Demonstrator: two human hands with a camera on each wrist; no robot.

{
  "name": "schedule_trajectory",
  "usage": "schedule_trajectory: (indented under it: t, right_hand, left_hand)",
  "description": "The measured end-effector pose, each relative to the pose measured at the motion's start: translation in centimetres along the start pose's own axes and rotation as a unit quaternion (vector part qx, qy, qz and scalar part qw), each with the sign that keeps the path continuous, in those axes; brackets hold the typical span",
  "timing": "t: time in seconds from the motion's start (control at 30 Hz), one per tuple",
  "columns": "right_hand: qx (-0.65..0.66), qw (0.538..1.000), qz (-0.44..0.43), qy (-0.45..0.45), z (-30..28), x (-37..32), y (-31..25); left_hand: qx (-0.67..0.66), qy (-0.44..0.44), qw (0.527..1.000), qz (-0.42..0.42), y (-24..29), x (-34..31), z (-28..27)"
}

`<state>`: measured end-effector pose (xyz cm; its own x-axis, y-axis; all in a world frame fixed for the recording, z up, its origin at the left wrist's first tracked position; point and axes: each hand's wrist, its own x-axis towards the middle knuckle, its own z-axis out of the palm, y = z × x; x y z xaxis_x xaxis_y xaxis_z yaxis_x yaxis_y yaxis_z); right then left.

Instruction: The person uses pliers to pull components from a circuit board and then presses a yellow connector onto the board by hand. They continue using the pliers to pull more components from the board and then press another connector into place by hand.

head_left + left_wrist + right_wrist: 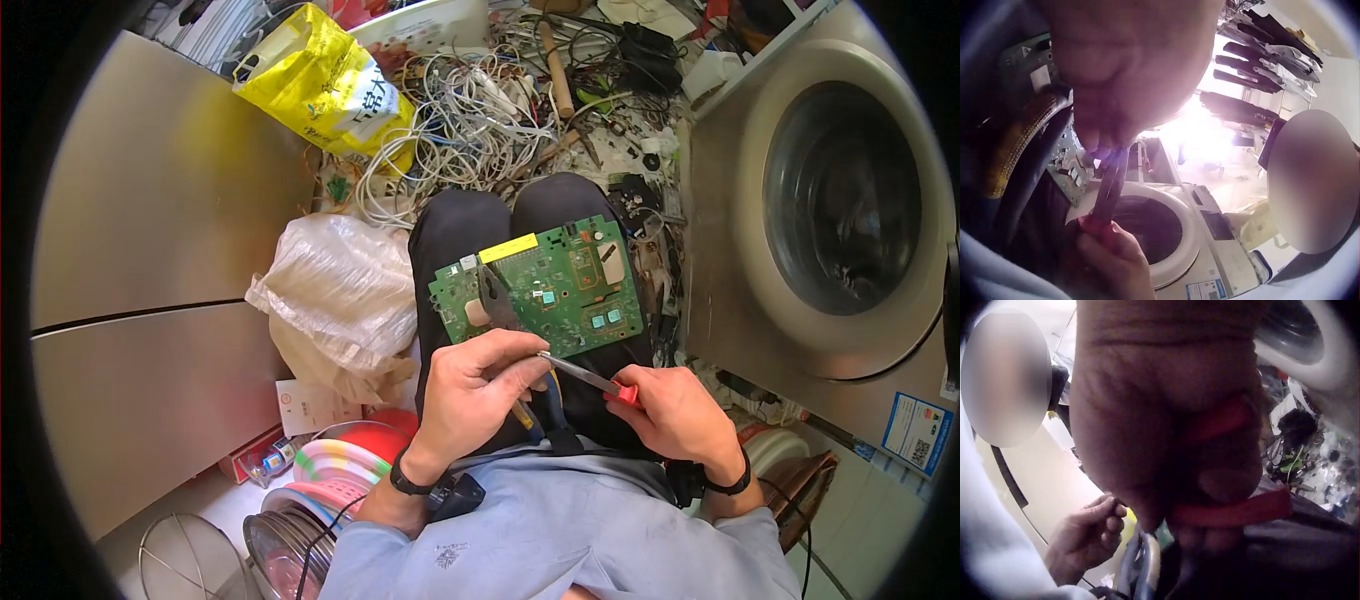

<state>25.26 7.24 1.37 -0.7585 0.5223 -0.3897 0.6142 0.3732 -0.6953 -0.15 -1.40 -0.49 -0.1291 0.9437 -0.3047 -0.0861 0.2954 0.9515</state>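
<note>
My right hand [668,410] grips long-nosed pliers [585,374] by their red handles. The two handles [1235,511] stand spread apart in the right wrist view. With thumb and fingers my left hand [485,385] pinches a small light-coloured piece [543,353], right at the pliers' tip. Its kind cannot be made out. Under both hands, a green circuit board [560,290] with a yellow strip lies across the person's knees. A second pair of pliers, with blue and yellow handles [555,400], has its dark head [495,300] over the board; the left hand hides its middle.
Ahead of the knees lies a heap of white cables [450,130] with a hammer [555,70]. A yellow bag [325,95] and a whitish sack [335,300] stand left. Stacked basins [345,460] sit at lower left, and a washing machine [730,230] is on the right.
</note>
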Motion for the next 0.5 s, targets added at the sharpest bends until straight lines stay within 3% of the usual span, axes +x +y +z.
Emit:
schedule_trajectory:
  t: [0.03, 0.1, 0.2, 0.5]
  right_hand:
    - [0.004, 1.000, -0.001, -0.002, 0.0, 0.0, -0.1]
    - [0.007, 1.000, -0.003, -0.001, 0.0, 0.0, -0.1]
    - [0.004, 1.000, -0.009, 0.014, 0.4, 0.2, -0.2]
    - [0.009, 0.997, -0.001, 0.081, 1.4, 0.4, -0.8]
  left_hand:
    - [-0.002, 0.001, 1.000, 0.000, 0.0, 0.0, -0.1]
    - [-0.133, -0.013, 0.990, -0.040, -0.1, -0.1, -0.2]
    - [-0.178, -0.011, 0.983, -0.054, -0.7, -0.2, -0.4]
    - [-0.188, 0.069, 0.979, -0.037, -0.9, -0.2, 0.6]
